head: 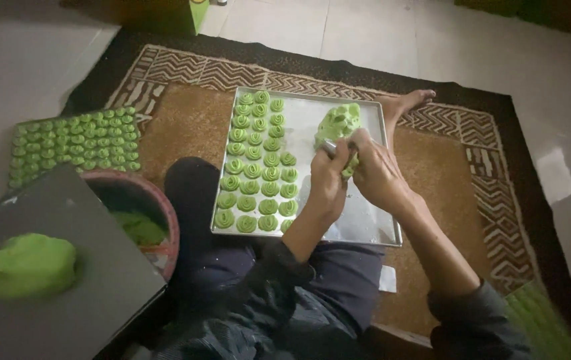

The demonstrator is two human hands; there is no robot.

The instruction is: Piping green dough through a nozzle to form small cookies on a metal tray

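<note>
My left hand [329, 179] and right hand [373, 167] close together around a small metal press [331, 148] and green dough [349, 167], held between them over the tray [365, 220]; piped cookie rows [259, 167] lie just left, nearer my left hand.

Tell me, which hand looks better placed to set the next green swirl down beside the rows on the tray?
Probably the left hand. It grips the small metal tool at the dough and sits nearest the rows of green swirls on the tray. The right hand lies farther from the rows, on the dough lump side.
</note>
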